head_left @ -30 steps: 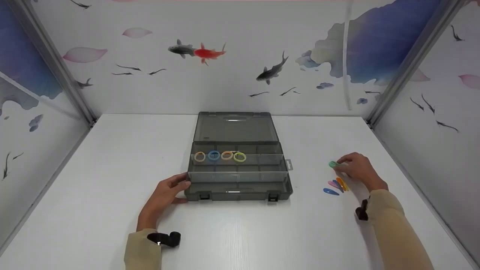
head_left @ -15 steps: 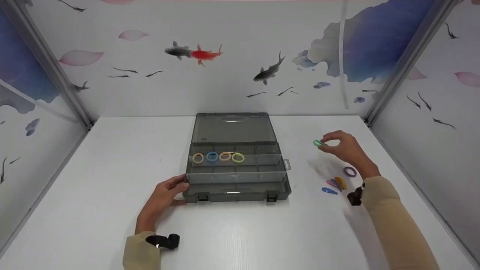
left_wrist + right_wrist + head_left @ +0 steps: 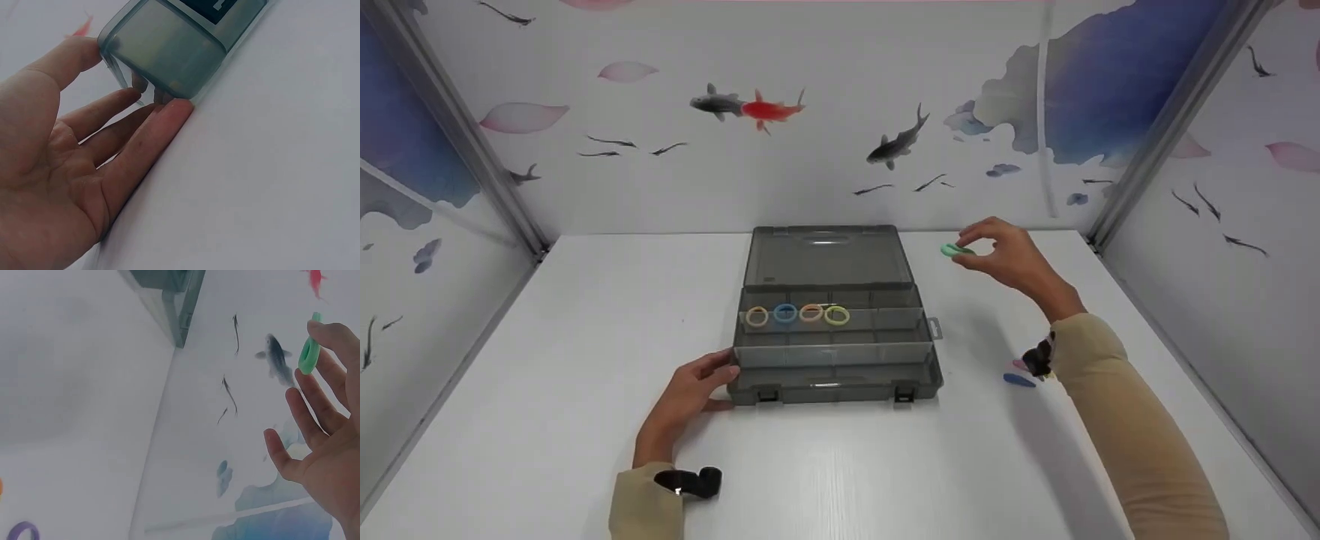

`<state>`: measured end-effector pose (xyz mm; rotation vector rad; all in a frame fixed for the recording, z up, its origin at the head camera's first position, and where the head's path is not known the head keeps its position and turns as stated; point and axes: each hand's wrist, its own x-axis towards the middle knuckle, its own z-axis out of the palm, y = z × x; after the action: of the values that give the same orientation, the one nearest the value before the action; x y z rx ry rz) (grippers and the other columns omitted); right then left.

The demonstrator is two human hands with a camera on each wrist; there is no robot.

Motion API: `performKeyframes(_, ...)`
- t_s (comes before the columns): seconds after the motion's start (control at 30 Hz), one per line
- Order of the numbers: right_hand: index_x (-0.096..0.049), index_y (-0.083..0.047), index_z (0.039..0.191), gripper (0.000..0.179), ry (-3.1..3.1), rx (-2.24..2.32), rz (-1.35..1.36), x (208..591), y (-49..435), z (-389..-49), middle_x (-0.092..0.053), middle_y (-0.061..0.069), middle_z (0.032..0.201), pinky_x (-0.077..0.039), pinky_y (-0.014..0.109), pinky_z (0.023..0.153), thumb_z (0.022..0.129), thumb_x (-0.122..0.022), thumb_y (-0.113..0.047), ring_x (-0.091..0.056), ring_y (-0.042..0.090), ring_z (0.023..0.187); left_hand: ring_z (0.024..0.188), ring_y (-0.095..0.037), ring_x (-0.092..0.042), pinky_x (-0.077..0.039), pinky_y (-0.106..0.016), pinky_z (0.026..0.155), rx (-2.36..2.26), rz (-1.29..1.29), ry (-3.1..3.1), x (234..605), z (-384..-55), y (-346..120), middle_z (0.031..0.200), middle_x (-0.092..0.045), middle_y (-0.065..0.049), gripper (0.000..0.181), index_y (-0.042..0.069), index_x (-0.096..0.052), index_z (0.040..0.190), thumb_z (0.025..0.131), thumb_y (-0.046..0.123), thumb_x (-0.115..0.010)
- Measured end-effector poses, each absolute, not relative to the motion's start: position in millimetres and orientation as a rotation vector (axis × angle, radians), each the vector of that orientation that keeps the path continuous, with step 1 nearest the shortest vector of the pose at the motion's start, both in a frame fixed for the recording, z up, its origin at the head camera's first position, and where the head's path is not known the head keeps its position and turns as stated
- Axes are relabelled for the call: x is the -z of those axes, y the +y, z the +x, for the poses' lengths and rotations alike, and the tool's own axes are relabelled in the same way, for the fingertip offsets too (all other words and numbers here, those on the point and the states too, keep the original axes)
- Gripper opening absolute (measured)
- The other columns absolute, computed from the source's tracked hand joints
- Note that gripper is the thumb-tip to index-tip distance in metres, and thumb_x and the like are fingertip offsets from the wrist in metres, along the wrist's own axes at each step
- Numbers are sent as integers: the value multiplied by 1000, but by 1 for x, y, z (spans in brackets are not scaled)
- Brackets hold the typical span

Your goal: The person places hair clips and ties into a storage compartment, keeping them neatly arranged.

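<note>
A mint-green hair tie [image 3: 949,250] is pinched between thumb and fingers of my right hand [image 3: 1009,259], raised beyond the right side of the box; the right wrist view shows it squeezed to a narrow oval. My left hand [image 3: 686,390] holds the front left corner of a smoky plastic compartment box [image 3: 832,392], thumb high on the corner and other fingers around it. In the left wrist view some fingertips show through the box wall [image 3: 174,50]. Several hair ties, including a blue one [image 3: 785,323] and a yellow-green one [image 3: 837,324], line the back row.
The box lid [image 3: 825,259] lies folded back toward the wall. A blue hair clip [image 3: 1019,380] and a pink one [image 3: 1020,364] lie by my right sleeve [image 3: 1132,405], which covers others. A purple hair tie [image 3: 22,525] shows in the right wrist view.
My right hand has lifted the green hair tie off the table area near the clips and carried it left and away from me. The left hand stays at the box corner.
</note>
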<state>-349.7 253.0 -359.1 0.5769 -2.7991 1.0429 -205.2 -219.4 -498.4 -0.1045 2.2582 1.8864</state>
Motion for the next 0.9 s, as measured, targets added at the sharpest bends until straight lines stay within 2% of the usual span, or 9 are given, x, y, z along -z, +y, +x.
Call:
performKeyframes(0.5,-75,-4,108,26,-2881,-1034,733,363,189,-360,-60,15,130,-44,56,109,89,-77,-22,-52,36,130,145,-39,-40,-61,-40,92,-1890,-123,2249,497,-205,-218,160,-37,-18,61,7,-41,153,99,27,-63)
performKeyframes(0.9,-75,-2,110,29,-2992,-889,801,389,158,-365,-59,19,133,-45,56,109,90,-76,-23,-51,40,130,144,-38,-41,-61,-40,92,-1899,-110,2247,500,-208,-216,159,-39,-19,62,5,-42,152,99,28,-64)
